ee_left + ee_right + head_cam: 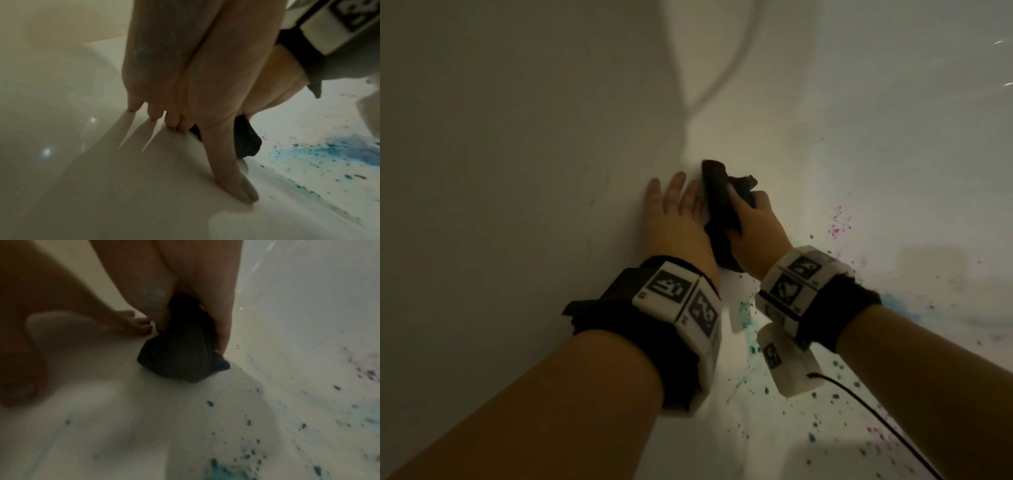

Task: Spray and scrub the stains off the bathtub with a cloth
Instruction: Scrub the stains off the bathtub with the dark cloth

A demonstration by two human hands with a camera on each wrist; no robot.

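The right hand (751, 226) is wrapped tight around a dark cloth (722, 205). The fingers curl over the bunched-up cloth and push it down on the white bathtub (517, 171). From the right wrist, the cloth (180, 356) sits right where the tub floor meets the tub side, and one corner pokes out past the fingers.

The left hand (674, 212) lies flat just beside the cloth, with its fingers straight and a little spread. It holds nothing. Its fingertips (152, 115) and thumb press on the smooth tub side (you can see thin bright gaps between the fingers from the left wrist).

The stains (750, 329) are not under the cloth. They are nearer to the person, below both wrists: green and blue dots and smears, with some pink and purple specks (839, 222) off to the right. A bigger blue smear (337, 151) shows near the right wrist.

Each wrist has a black band (626, 325) with white blocks on it. A thin black cord (876, 418) runs from the right one.
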